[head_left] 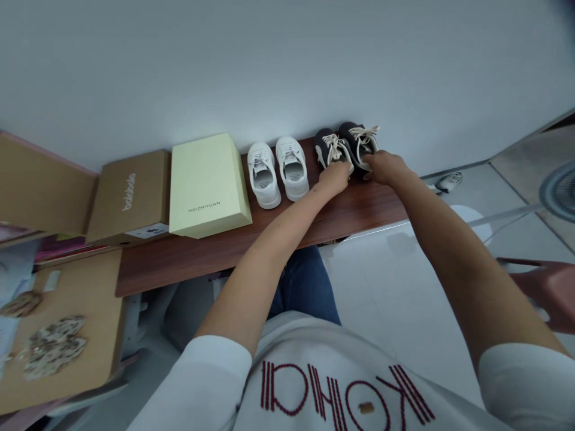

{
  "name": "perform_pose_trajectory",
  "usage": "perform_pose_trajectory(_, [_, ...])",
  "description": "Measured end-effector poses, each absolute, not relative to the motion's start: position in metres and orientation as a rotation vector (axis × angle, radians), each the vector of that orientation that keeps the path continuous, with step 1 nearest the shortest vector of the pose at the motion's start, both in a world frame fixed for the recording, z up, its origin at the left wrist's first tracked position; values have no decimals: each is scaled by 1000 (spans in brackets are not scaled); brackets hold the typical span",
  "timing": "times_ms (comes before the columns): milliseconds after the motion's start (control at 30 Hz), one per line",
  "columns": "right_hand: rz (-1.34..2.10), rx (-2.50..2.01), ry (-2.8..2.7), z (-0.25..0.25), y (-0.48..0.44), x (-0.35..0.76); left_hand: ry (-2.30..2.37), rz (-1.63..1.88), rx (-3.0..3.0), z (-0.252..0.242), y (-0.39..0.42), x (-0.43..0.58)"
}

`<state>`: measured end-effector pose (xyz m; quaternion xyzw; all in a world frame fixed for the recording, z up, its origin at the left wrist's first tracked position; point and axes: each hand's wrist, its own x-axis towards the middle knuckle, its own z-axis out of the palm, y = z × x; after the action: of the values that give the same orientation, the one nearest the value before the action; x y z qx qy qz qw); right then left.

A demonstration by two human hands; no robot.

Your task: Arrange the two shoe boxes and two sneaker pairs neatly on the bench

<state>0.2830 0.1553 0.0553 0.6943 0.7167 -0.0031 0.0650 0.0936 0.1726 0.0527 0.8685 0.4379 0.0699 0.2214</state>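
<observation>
Brown shelving [359, 206] lines a pale wall [287, 60], both hands [335, 177] [384, 167] closed on dark shoes [351, 143].

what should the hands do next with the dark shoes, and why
Probably ease the left hand and right hand off the heels: the left dark shoe and right dark shoe appear to rest on the shelf close together, toes toward the wall, much like the white pair beside them.

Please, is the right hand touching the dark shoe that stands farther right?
Touching. The head view shows the right hand gripping the dark shoe by its heel, digits overlapping the rim.
</observation>
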Motion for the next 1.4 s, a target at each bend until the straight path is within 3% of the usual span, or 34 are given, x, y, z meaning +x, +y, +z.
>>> perform_pose_trajectory(467, [-58,2145,2369,48,161,291,1249,227,2470,51,173,93])
perform_pose_trajectory(900, [55,2160,2646,92,132,254,1220,495,2566,83,146,66])
perform_pose_trajectory(1100, [-8,2108,2749,101,75,212,1119,539,2518,90,86,-4])
perform_pose_trajectory(1400, [-539,1989,2808,73,-21,114,1047,440,2147,56,-55,-168])
